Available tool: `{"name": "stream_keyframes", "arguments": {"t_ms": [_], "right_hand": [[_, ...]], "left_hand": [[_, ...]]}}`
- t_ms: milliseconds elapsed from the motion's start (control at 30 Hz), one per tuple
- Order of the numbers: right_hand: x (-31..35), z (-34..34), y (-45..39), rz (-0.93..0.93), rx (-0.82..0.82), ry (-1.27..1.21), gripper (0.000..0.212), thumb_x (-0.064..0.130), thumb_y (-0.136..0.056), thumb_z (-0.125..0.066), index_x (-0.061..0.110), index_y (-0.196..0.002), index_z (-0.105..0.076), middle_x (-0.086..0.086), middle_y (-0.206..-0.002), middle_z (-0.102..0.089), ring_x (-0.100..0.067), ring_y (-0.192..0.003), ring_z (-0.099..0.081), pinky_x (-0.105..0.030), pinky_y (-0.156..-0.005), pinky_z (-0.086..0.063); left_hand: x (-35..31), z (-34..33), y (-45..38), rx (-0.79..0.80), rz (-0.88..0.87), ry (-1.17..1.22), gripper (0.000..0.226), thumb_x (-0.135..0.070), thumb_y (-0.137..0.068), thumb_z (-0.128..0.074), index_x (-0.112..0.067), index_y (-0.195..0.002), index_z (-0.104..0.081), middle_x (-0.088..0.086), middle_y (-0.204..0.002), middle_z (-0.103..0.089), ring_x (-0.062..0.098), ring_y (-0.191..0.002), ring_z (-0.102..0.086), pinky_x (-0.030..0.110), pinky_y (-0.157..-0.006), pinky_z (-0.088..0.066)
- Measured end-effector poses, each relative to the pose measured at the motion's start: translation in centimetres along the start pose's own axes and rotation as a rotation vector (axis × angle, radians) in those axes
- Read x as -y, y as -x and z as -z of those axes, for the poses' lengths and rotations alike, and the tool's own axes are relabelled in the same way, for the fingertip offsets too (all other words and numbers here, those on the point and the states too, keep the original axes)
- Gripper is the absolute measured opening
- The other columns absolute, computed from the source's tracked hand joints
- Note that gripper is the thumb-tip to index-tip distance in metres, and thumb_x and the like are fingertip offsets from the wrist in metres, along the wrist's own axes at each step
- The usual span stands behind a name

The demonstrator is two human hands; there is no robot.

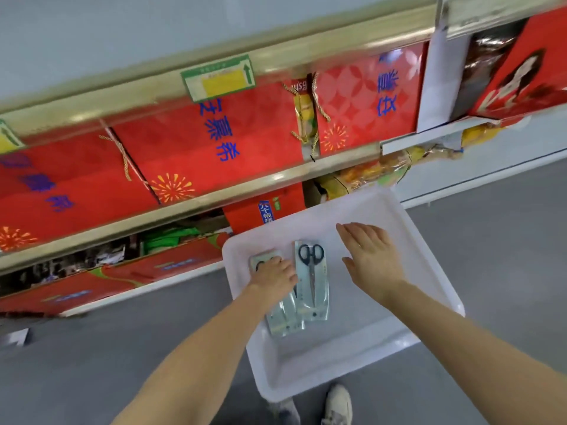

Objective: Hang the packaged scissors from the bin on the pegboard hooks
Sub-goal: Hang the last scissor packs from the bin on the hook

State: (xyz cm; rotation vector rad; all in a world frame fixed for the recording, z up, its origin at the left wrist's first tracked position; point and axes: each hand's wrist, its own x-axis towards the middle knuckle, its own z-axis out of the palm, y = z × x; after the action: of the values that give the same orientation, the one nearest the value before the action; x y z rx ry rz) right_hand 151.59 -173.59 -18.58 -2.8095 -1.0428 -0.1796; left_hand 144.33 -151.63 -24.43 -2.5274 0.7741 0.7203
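Bare forearms, no sleeves; pale, light-coloured sneakers [339,404] on the feet.

Two clear-packed black-handled scissors [311,279] — flat, side by side — in the white bin [429,271].

Left hand [274,273] reaching down at frame centre, fingers curling, palm down; right hand [369,256] hovering beside it, fingers spreading flat.
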Motion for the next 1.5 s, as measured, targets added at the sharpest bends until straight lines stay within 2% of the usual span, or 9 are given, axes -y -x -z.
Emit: {"name": "stream_keyframes", "arguments": {"t_ms": [233, 367, 600, 733, 833, 1000, 1167, 1333, 1500], "right_hand": [[-0.8, -5.8, 2.2, 0.216, 0.076, 0.048, 0.066, 0.002, -0.059, -0.076, 0.0, -0.124, -0.062, -0.014, -0.116, -0.066, -0.034, -0.107, -0.063, -0.04, -0.099, -0.036], [-1.1, -7.5, 2.5, 0.347, 0.228, 0.087, 0.052, 0.003, -0.076, -0.042, 0.002, -0.124, -0.062, -0.012, -0.116, -0.066, -0.033, -0.108, -0.063, -0.043, -0.097, -0.046], [-0.9, -11.0, 0.4, 0.764, 0.563, 0.289, 0.073, 0.018, -0.071, -0.08, 0.018, -0.138, -0.05, -0.004, -0.142, -0.051, -0.031, -0.134, -0.044, -0.045, -0.108, -0.039], [0.0, -12.4, -1.4, 0.885, 0.602, 0.407, 0.083, 0.02, -0.073, -0.08, 0.026, -0.144, -0.037, -0.001, -0.156, -0.032, -0.03, -0.147, -0.017, -0.052, -0.117, -0.008], [-0.1, -12.4, -2.4, 0.923, 0.607, 0.477, 0.071, 0.017, -0.08, -0.072, 0.022, -0.142, -0.039, -0.005, -0.155, -0.033, -0.035, -0.147, -0.013, -0.054, -0.118, -0.005], [-2.4, -12.1, -1.3, 0.59, 0.641, 0.518, 0.082, 0.05, -0.066, -0.075, 0.009, -0.133, -0.051, -0.02, -0.129, -0.053, -0.048, -0.126, -0.043, -0.062, -0.112, -0.023], [-2.5, -12.3, 4.0, -0.079, 0.621, 0.083, 0.1, 0.068, -0.024, -0.083, 0.012, -0.1, -0.052, -0.014, -0.086, -0.058, -0.033, -0.075, -0.054, -0.048, -0.069, -0.05], [-0.3, -10.5, 5.6, -0.373, 0.617, -0.134, 0.064, 0.04, -0.077, -0.071, 0.014, -0.13, -0.045, -0.009, -0.12, -0.045, -0.032, -0.1, -0.06, -0.04, -0.079, -0.05], [1.1, -7.6, 4.9, -0.457, 0.493, -0.42, 0.08, 0.021, -0.086, -0.062, 0.032, -0.153, -0.019, -0.002, -0.114, -0.051, -0.027, -0.101, -0.058, -0.034, -0.079, -0.047]], "left_hand": [[-0.3, -3.7, -2.2, -0.056, -0.107, -0.049, 0.037, -0.008, -0.091, -0.052, -0.006, -0.128, -0.052, 0.01, -0.121, -0.058, 0.032, -0.112, -0.053, 0.044, -0.104, -0.036], [0.9, -3.1, -2.1, -0.17, -0.197, -0.072, 0.027, -0.001, -0.075, -0.065, -0.008, -0.101, -0.066, 0.006, -0.098, -0.062, 0.024, -0.084, -0.058, 0.035, -0.08, -0.048], [3.2, -1.7, 0.2, -0.132, -0.304, -0.074, 0.022, -0.012, -0.053, -0.084, -0.024, -0.052, -0.065, -0.01, -0.053, -0.057, 0.015, -0.062, -0.054, 0.026, -0.062, -0.043], [3.9, -0.7, 1.4, -0.242, -0.25, 0.128, 0.022, -0.007, -0.053, -0.084, -0.021, -0.055, -0.066, -0.005, -0.053, -0.059, 0.018, -0.058, -0.057, 0.025, -0.062, -0.045], [4.2, -0.4, 1.9, -0.241, -0.119, 0.425, 0.01, -0.01, -0.076, -0.069, -0.02, -0.079, -0.067, -0.004, -0.075, -0.064, 0.018, -0.074, -0.055, 0.029, -0.074, -0.045], [4.2, 0.0, 2.9, -0.174, 0.252, 0.945, 0.006, -0.027, -0.088, -0.062, -0.025, -0.085, -0.057, -0.011, -0.082, -0.062, 0.013, -0.076, -0.055, 0.028, -0.06, -0.038], [2.8, 0.8, 4.0, -0.277, 0.618, 1.652, 0.005, -0.021, -0.091, -0.063, -0.018, -0.091, -0.06, -0.001, -0.082, -0.065, 0.013, -0.071, -0.058, 0.025, -0.06, -0.043], [0.3, 2.8, 5.4, -0.535, 0.802, 2.17, 0.026, -0.01, -0.093, -0.062, -0.022, -0.115, -0.056, 0.0, -0.108, -0.07, 0.012, -0.086, -0.069, 0.029, -0.074, -0.056], [-1.2, 4.9, 7.0, -0.824, 0.807, 2.349, 0.055, 0.008, -0.085, -0.06, -0.03, -0.125, -0.058, 0.008, -0.113, -0.071, 0.026, -0.1, -0.07, 0.038, -0.077, -0.059]]}}
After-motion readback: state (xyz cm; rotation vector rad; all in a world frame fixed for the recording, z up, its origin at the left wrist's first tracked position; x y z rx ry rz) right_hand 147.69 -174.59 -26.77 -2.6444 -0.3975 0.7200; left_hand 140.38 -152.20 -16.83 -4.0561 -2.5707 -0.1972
